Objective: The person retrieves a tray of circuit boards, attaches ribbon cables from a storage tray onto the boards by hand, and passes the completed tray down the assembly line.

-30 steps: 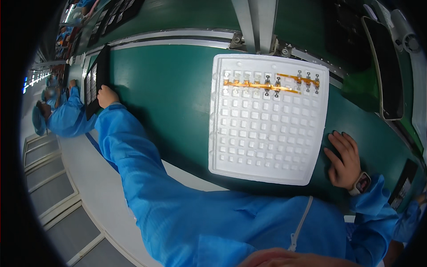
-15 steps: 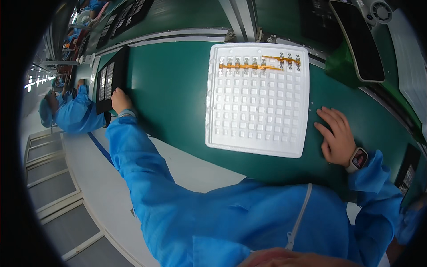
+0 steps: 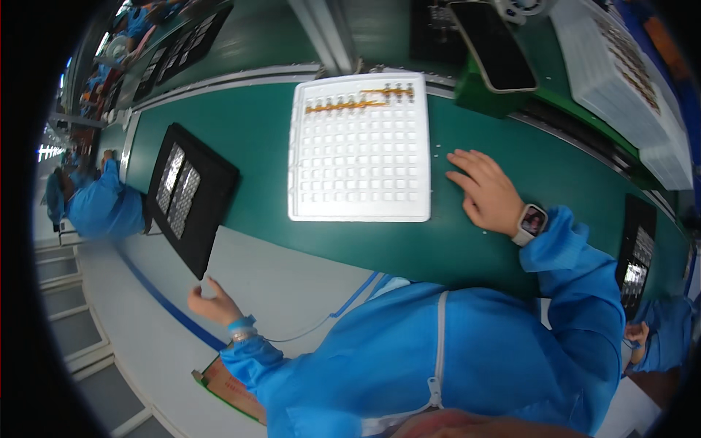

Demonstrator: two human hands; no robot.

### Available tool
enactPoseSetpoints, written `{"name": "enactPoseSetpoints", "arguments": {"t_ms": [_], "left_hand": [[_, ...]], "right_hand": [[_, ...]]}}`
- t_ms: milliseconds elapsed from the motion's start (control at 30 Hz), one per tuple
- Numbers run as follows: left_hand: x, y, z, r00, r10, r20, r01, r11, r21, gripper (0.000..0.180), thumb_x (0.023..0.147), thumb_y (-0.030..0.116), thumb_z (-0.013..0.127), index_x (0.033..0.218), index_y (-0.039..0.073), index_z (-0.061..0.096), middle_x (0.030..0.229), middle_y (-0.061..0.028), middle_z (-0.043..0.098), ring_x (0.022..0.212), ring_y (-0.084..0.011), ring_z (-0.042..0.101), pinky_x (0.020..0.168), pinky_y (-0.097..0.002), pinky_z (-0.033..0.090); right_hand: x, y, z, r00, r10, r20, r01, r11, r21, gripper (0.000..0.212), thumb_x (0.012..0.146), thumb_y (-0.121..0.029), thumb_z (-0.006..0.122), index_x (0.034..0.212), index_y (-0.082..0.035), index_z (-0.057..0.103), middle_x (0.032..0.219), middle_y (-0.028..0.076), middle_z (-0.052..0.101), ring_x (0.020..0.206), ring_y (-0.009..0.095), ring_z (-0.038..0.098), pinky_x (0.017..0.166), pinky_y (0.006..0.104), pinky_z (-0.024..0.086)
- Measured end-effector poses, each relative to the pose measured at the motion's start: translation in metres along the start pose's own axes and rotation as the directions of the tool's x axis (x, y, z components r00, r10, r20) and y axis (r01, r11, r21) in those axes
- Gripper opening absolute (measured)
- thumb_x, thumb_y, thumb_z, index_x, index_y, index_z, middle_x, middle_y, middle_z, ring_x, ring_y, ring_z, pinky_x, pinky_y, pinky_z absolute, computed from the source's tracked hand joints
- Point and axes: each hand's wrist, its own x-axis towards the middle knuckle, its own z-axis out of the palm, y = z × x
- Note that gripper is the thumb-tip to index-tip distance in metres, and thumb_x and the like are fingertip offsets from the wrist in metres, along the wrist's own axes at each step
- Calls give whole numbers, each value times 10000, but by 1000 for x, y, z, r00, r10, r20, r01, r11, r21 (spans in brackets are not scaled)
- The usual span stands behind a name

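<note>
My left hand [image 3: 213,303] is beyond the table's near edge, just below the corner of a black tray [image 3: 210,166]. Its thumb and forefinger are apart and nothing shows between them; whether a fingertip touches the corner I cannot tell. The black tray lies askew, its near corner jutting past the edge, with two rows of small silvery parts on it. My right hand [image 3: 491,191] rests on the green tabletop with fingers stretched out, holding nothing. Between the hands lies a white tray [image 3: 359,211] of square pockets. Orange strips [image 3: 343,107] with small metal parts lie across its far rows.
A phone [image 3: 493,45] leans on a green block [image 3: 484,93] at the far right. Beyond stand stacked white trays [image 3: 610,95]. Another black tray [image 3: 634,252] lies at the right. Co-workers in blue sit at left [image 3: 108,208] and right. A metal post [image 3: 326,36] rises behind the white tray.
The black tray has turned and come nearer, over the table's edge. My left hand has left its side and moved down toward me. The whole view has shifted; my right hand stays on the table.
</note>
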Motion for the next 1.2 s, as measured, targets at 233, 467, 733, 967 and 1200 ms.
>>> {"name": "enactPoseSetpoints", "arguments": {"t_ms": [233,467,733,967,1200], "left_hand": [[13,58,51,654,-203,729,721,-124,-682,815,878,662,442,1421,67,317,1457,-152,334,1333,-337,352,1087,-451,309],[56,71,100,611,-78,788,520,-710,-474,502,879,328,590,1299,72,488,1398,-152,417,1284,-301,370,1081,-487,310],[31,0,70,770,-163,618,251,-812,-527,400,817,50,542,1201,-63,535,1227,-199,569,1143,-349,537,1019,-478,411],[-13,-26,-52,654,-508,560,204,-595,-778,464,802,228,550,1178,-43,558,1216,-174,579,1107,-335,556,971,-444,438],[-50,61,-111,681,-25,732,552,-639,-535,505,837,323,501,1197,-27,548,1201,-163,586,1072,-301,575,935,-408,463]], "right_hand": [[-6,-8,14,998,5,-67,-7,1000,-20,408,739,-41,576,1144,2,545,1322,190,462,1291,321,390,1103,451,291],[-34,-22,19,986,93,-137,-94,996,2,372,795,-55,554,1162,6,542,1351,182,439,1311,312,370,1117,443,269],[-67,-27,16,986,113,-120,-103,991,87,317,858,-90,540,1163,-4,551,1361,181,437,1321,307,362,1116,435,273],[-71,-25,-4,974,146,-173,-93,956,279,287,857,-114,567,1130,-26,569,1213,151,558,1180,330,494,1019,433,381],[-51,-37,-29,944,287,-166,-57,634,771,243,890,-121,589,1108,-13,579,1123,103,600,1078,227,560,915,346,440]]}}
